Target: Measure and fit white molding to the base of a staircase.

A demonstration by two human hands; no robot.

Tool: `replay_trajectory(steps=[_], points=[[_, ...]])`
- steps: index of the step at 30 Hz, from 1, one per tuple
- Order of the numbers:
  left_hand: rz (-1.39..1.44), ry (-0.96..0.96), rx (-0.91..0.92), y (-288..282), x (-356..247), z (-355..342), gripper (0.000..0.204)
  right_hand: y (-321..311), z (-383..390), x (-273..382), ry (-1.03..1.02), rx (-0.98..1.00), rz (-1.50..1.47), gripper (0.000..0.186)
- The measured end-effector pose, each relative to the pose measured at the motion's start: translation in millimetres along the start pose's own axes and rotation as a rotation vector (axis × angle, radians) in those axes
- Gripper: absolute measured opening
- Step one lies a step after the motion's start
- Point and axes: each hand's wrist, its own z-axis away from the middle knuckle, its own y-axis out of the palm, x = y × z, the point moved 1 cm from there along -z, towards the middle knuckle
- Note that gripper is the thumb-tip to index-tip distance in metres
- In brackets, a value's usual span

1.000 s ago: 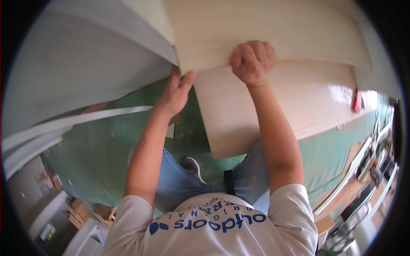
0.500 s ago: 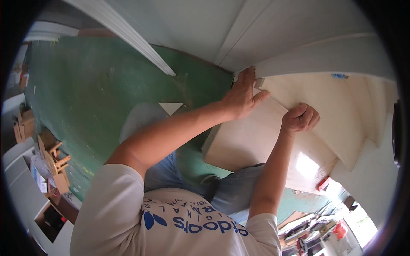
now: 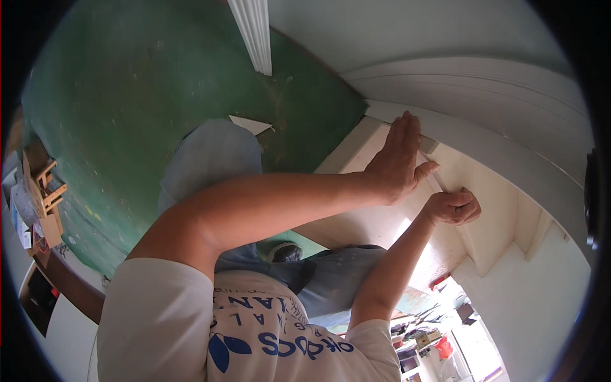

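Note:
My left hand [image 3: 396, 162] is open, its fingers straight and together and the thumb held apart. It is over the near end of a pale wooden stepped piece [image 3: 337, 229], beside a white trim board [image 3: 385, 109] along the wall. I cannot tell whether the palm touches the wood. To its right, my right hand [image 3: 453, 207] is closed in a fist over the edge of a step. Nothing sticks out of it. A short wooden block [image 3: 428, 146] shows beyond the left fingers.
On the green floor [image 3: 127, 121] lies a white triangular offcut [image 3: 251, 125]. A ribbed white moulding [image 3: 253, 38] stands ahead. Several boxes and a small wooden stool [image 3: 48, 181] are at far left. A red object [image 3: 439, 281] lies by the steps, near clutter [image 3: 423, 337].
The view has turned, shifting the surroundings. My left hand now sits farther right of the corner by the wall, its fingers still straight. My right hand stays fisted.

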Motion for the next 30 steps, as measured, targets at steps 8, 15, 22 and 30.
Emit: replay_trajectory(steps=[8,15,22,30], points=[[-0.026,-0.017,-0.044,-5.9,-4.5,3.3,0.089,0.2,-0.9,3.0,-0.027,-0.004,0.010,0.032],[0.050,-0.092,-0.025,-9.8,-17.9,6.5,0.084,-0.7,-1.0,-0.3,-0.011,-0.002,0.014,0.030],[-0.034,0.009,-0.158,-2.4,-7.9,5.2,0.079,-2.0,-1.8,5.1,-0.002,0.009,0.002,0.028],[-0.003,0.112,-0.210,-7.3,-0.6,2.5,0.069,-9.4,-19.1,18.5,0.200,0.207,-0.015,0.027]])
